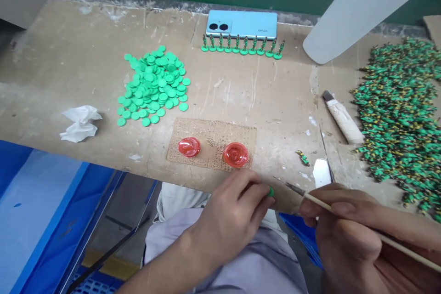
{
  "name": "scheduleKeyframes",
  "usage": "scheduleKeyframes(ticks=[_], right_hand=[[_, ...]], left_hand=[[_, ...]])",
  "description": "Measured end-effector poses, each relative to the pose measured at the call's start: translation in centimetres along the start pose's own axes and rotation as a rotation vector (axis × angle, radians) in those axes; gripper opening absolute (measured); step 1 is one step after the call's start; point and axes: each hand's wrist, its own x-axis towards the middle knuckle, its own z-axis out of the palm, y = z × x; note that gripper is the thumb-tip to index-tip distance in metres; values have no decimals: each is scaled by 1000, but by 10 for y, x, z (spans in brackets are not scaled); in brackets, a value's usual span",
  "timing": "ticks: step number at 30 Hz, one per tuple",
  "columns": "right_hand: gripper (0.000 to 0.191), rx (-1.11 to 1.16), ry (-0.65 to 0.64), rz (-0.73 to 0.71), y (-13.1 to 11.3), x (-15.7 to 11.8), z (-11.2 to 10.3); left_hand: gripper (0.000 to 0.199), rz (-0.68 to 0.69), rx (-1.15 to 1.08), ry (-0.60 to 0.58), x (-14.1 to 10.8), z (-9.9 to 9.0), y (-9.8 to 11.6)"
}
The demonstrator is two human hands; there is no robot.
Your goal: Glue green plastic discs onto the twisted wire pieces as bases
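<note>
Between the fingertips of my left hand is a small green disc, mostly covered by the fingers. My right hand is wrapped round a thin paintbrush, whose fine tip points left towards the disc without touching it. Just beyond my left hand, a brown textured board carries a red cup and a red lump-like piece, both glossy. One loose green-and-yellow figurine lies on the table beyond my right hand.
Green discs lie heaped at centre left; a crumpled tissue is nearer the edge. Several figurines on bases stand before a blue phone. A figurine pile, wrapped blade tool and slanted white post occupy the right.
</note>
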Motion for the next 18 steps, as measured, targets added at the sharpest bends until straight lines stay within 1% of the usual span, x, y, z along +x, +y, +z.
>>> scheduleKeyframes(ticks=[2, 3, 5, 7, 10, 14, 18], right_hand=[[21, -67, -101, -35, -3, 15, 8], [20, -83, -142, -49, -3, 21, 12], [12, -89, -230, -68, -3, 29, 22], [7, -104, -256, -106, -1, 32, 31], [13, -163, -257, -190, 2, 31, 39], [16, -188, -318, -241, 5, 27, 43], [18, -195, -343, -258, 7, 22, 44]], left_hand=[[8, 1, 5, 7, 0, 0, 0], [10, 4, 5, 16, 1, 1, 0], [12, 19, -5, 41, 2, 1, 0], [11, 36, -27, 71, 2, 3, 0], [12, 49, -37, 82, 1, 5, -2], [15, 55, -15, 81, -3, 7, -4], [15, 42, -2, 70, -6, 7, -4]])
